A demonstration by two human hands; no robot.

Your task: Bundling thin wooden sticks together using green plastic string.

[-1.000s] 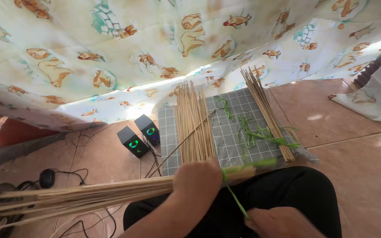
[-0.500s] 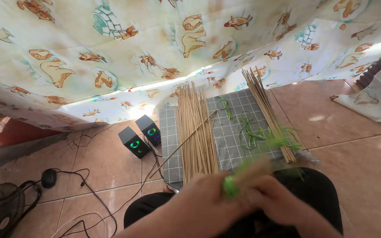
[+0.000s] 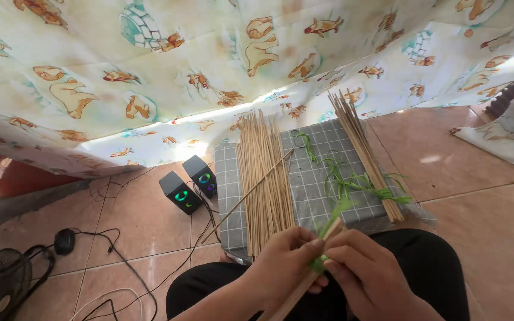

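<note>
Sticks in the bundle [image 3: 304, 279] run lengthwise from your lap up toward the grey mat [image 3: 310, 196], your left hand [image 3: 284, 264] clenched round them, your right hand [image 3: 367, 273] just beside, pinching the green strip [image 3: 319, 263] at the wrap.

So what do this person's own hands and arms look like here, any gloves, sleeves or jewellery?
Both are bare: the left hand and right hand wear no gloves, and no rings or watch show. The left forearm is uncovered with no sleeve in view; the right wrist runs out of frame. Black trousers cover the lap.
</note>
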